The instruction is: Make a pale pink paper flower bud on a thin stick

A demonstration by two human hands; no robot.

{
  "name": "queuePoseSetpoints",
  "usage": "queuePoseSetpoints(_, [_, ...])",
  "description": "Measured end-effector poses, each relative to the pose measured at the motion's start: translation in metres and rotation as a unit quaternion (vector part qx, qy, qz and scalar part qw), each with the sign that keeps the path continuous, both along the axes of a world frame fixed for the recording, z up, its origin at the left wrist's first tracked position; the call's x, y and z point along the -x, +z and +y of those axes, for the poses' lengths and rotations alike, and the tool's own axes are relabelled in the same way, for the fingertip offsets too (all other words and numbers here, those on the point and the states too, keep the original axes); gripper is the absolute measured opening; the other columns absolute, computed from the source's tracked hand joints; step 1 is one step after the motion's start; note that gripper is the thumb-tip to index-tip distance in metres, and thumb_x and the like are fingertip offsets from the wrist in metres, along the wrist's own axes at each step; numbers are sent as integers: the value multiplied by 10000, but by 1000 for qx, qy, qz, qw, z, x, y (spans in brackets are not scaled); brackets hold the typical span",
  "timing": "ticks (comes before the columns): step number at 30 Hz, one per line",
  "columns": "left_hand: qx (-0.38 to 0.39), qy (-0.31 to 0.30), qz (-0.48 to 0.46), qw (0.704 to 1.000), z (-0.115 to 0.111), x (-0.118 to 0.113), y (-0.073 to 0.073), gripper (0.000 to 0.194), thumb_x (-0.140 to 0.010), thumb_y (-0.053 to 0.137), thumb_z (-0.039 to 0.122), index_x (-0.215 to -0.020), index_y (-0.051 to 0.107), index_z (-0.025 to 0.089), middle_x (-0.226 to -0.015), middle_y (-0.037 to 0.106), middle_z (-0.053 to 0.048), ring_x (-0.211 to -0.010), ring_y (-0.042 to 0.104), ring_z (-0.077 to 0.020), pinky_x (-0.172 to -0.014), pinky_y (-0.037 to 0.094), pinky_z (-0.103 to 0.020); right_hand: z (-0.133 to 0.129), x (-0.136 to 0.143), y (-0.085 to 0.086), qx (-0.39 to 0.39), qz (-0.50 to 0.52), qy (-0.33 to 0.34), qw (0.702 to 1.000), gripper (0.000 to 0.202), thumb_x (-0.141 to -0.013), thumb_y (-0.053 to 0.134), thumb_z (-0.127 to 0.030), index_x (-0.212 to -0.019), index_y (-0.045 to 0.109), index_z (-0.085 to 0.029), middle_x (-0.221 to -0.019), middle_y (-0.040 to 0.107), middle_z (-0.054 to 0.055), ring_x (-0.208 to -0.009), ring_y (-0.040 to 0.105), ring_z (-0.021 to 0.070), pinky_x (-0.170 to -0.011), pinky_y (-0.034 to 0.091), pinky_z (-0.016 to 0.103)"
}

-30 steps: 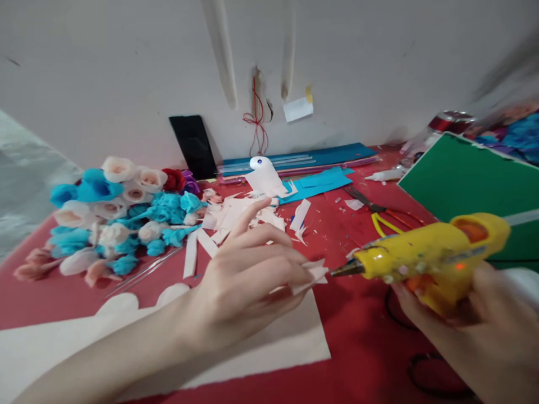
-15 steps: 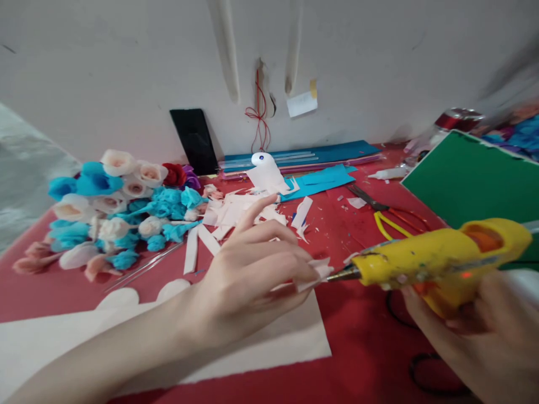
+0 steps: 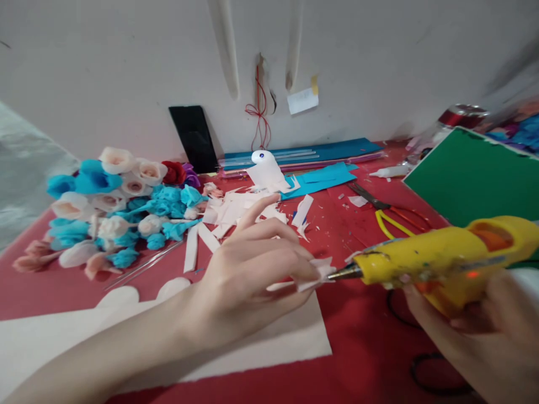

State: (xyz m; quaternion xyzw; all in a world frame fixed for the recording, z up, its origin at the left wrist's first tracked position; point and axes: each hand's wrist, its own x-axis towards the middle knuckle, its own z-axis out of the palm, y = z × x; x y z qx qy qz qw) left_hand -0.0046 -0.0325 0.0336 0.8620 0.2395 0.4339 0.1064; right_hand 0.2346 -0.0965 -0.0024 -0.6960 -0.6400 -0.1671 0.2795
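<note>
My left hand (image 3: 248, 275) pinches a small pale pink paper piece (image 3: 316, 275) between thumb and fingers, index finger raised, above the red table (image 3: 362, 348). My right hand (image 3: 467, 331) grips a yellow hot glue gun (image 3: 442, 264) by its handle. The gun's metal nozzle touches the right edge of the paper piece. A small red light glows on the gun's body.
A pile of blue, white and pink paper flowers (image 3: 113, 207) lies at the left. Paper scraps (image 3: 240, 210), scissors (image 3: 379, 210), a white glue bottle (image 3: 389, 171), blue sheets (image 3: 315, 157), a green sheet (image 3: 475, 179) and a cream sheet (image 3: 168, 336) surround the hands. A wall stands behind.
The glue gun has moved left until its nozzle meets the paper piece held in my left hand. The left hand has stayed almost still.
</note>
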Motion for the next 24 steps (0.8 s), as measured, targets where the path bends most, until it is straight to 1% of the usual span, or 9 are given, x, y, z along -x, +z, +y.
queuePoseSetpoints(2, [-1, 4, -1, 1000, 1, 0, 0, 155, -698, 685, 59, -678, 585, 176, -640, 661, 66, -631, 601, -78, -1068, 347, -511, 0, -3, -2, -43, -42, 24, 998, 371, -759, 543, -467, -635, 264, -256, -450, 397, -42, -328, 380, 124, -321, 292, 254])
queuePoseSetpoints(3, [-1, 4, 0, 1000, 1, 0, -1, 158, -697, 686, 59, -673, 583, 176, -638, 661, 65, -631, 603, -80, -1068, 349, -507, 1, -5, -3, -53, -53, 29, 997, 364, -761, 545, -463, -640, 271, -255, -449, 394, -44, -325, 378, 121, -317, 293, 250])
queuePoseSetpoints(7, [6, -2, 10, 1000, 1, 1, 0, 144, -711, 671, 60, -687, 590, 176, -645, 673, 60, -620, 601, -78, -1061, 364, -491, 2, -8, -4, -22, -55, 22, 998, 311, -764, 541, -449, -680, 313, -254, -457, 428, -32, -342, 425, 136, -321, 320, 246])
queuePoseSetpoints(10, [14, -1, 15, 1000, 1, 0, 1, 143, -716, 666, 62, -700, 596, 185, -648, 675, 61, -627, 596, -78, -1064, 356, -496, 1, -5, -3, -26, -66, 33, 997, 291, -766, 529, -453, -691, 330, -254, -460, 438, -33, -330, 406, 131, -315, 303, 248])
queuePoseSetpoints(15, [14, 1, 14, 1000, 0, 0, -1, 139, -718, 668, 70, -701, 593, 185, -648, 666, 66, -639, 594, -77, -1066, 350, -495, -1, -2, -2, -18, -39, 12, 999, 293, -758, 518, -460, -677, 322, -257, -462, 443, -30, -336, 420, 139, -324, 317, 260])
queuePoseSetpoints(19, [11, -1, 11, 1000, 0, -1, -3, 136, -706, 680, 64, -694, 596, 171, -649, 661, 63, -658, 596, -80, -1066, 344, -498, -3, -4, -4, -25, -33, 19, 999, 299, -758, 535, -451, -678, 323, -256, -461, 430, -32, -331, 408, 134, -323, 313, 260])
queuePoseSetpoints(24, [13, -1, 15, 1000, 0, 0, -3, 127, -714, 673, 67, -710, 604, 174, -662, 670, 60, -655, 597, -78, -1069, 349, -499, -4, -9, -8, -11, -18, 2, 1000, 285, -752, 545, -470, -712, 365, -253, -472, 461, -13, -371, 479, 159, -342, 376, 269])
